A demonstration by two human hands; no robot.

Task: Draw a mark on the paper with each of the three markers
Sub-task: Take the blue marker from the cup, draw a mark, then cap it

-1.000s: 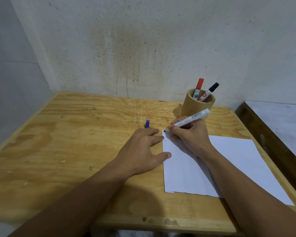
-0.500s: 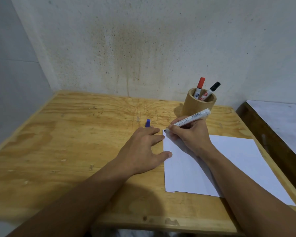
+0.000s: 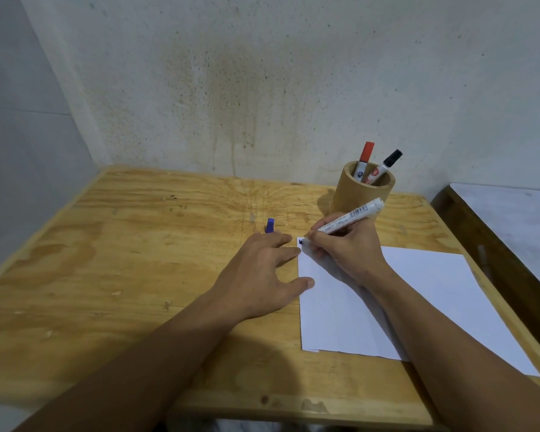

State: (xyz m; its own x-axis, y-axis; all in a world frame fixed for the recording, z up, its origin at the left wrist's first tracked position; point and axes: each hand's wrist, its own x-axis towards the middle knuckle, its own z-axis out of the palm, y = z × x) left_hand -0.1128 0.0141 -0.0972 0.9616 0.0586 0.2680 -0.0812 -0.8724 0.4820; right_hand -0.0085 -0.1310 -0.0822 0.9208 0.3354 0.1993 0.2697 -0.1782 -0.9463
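Observation:
A white sheet of paper (image 3: 418, 300) lies on the right side of the wooden table (image 3: 122, 260). My right hand (image 3: 346, 247) grips an uncapped white marker (image 3: 349, 218), its dark tip touching the paper's far left corner. My left hand (image 3: 262, 269) rests flat on the table with fingers spread, thumb and forefinger touching the paper's left edge. A blue cap (image 3: 270, 225) lies just beyond its fingertips. A red-capped marker (image 3: 364, 159) and a black-capped marker (image 3: 385, 166) stand in a round wooden cup (image 3: 363, 196) behind my right hand.
Stained walls close the table at the back and left. A dark wooden ledge (image 3: 493, 254) with a pale top runs along the right side. The table's front edge is near the bottom of the view.
The marker tip has stayed at the paper's far left corner, where a small dark spot now shows. Both hands have barely moved.

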